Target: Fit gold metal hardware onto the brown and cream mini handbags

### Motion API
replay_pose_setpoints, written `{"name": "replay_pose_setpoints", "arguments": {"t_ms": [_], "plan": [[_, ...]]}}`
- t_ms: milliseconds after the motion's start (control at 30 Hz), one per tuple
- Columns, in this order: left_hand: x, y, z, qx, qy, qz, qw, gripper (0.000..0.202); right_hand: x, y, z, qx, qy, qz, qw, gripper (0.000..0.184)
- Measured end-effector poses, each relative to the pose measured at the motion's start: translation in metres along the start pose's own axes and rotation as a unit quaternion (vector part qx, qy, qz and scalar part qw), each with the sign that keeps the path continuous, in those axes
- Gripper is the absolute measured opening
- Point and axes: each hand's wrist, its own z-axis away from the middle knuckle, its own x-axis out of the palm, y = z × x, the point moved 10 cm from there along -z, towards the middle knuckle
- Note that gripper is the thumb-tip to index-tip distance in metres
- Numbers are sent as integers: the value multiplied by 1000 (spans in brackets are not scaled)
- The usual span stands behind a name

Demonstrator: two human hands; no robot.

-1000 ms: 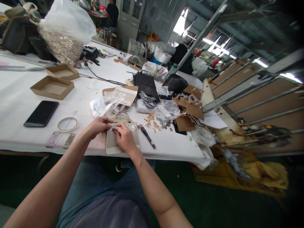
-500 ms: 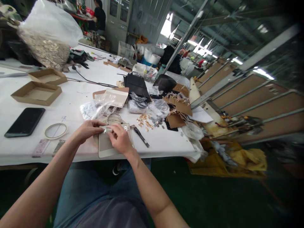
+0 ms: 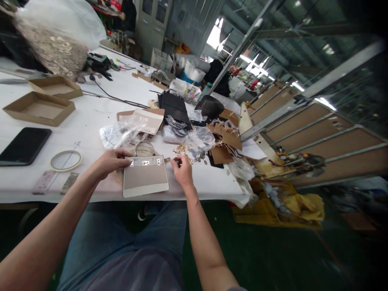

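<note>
A beige leather panel (image 3: 145, 178) lies at the table's near edge, with three small metal fittings (image 3: 145, 162) along its top edge. My left hand (image 3: 109, 161) grips the panel's upper left corner, thumb and fingers closed on it. Just off the panel's right side, my right hand (image 3: 182, 171) has its fingers pinched round the end of a dark slim tool (image 3: 176, 161). A small heap of gold fittings (image 3: 182, 150) lies just beyond that hand.
A black phone (image 3: 24, 145), a tape ring (image 3: 66, 160) and two cardboard trays (image 3: 39, 107) lie to the left. Clear plastic bags (image 3: 121, 133), black leather pieces (image 3: 174, 105) and brown cards (image 3: 226, 139) crowd the middle. Metal rails (image 3: 303, 121) run along the right.
My right hand has left the panel's top edge and moved right to the dark tool. The left hand stays on the panel's left corner. The view has shifted slightly.
</note>
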Motion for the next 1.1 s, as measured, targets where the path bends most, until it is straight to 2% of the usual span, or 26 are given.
{"name": "replay_pose_setpoints", "arguments": {"t_ms": [33, 100, 133, 200, 267, 333, 533, 600, 700, 767, 967, 1100], "plan": [[0, 0, 0, 6, 0, -1, 1000, 54, -11, -1, 5, 5, 40, -78, 996, 28], [-1, -1, -1, 12, 1, 1, 1000, 51, -34, 4, 14, 22, 114, -228, 967, 34], [-2, -1, -2, 14, 0, 2, 1000, 50, -42, 8, 17, 32, 133, -284, 949, 36], [-2, -2, -3, 16, -4, 4, 1000, 49, -48, 15, 15, 60, 132, -342, 928, 48], [-2, -1, -2, 23, -6, 0, 1000, 46, -42, 20, 9, 108, 89, -343, 929, 63], [-2, 1, 0, 32, -2, -4, 999, 44, -36, 22, 3, 141, 64, -315, 936, 71], [-3, 4, 8, 50, 18, 12, 999, 45, -37, 0, 10, 55, 117, -236, 963, 68], [-2, 3, 9, 51, 16, 11, 998, 45, -41, 1, 16, 60, 141, -249, 956, 67], [-4, -2, 7, 43, 22, -5, 999, 47, -53, 8, 20, 71, 199, -324, 922, 69], [-6, -5, 4, 43, 29, -16, 999, 46, -55, 12, 18, 68, 207, -363, 906, 72], [-6, -5, 4, 50, 37, -10, 998, 43, -40, 14, 12, 56, 126, -371, 918, 75], [-5, -6, 5, 46, 33, 1, 998, 45, -25, 14, 7, 87, 84, -346, 930, 75]]}}
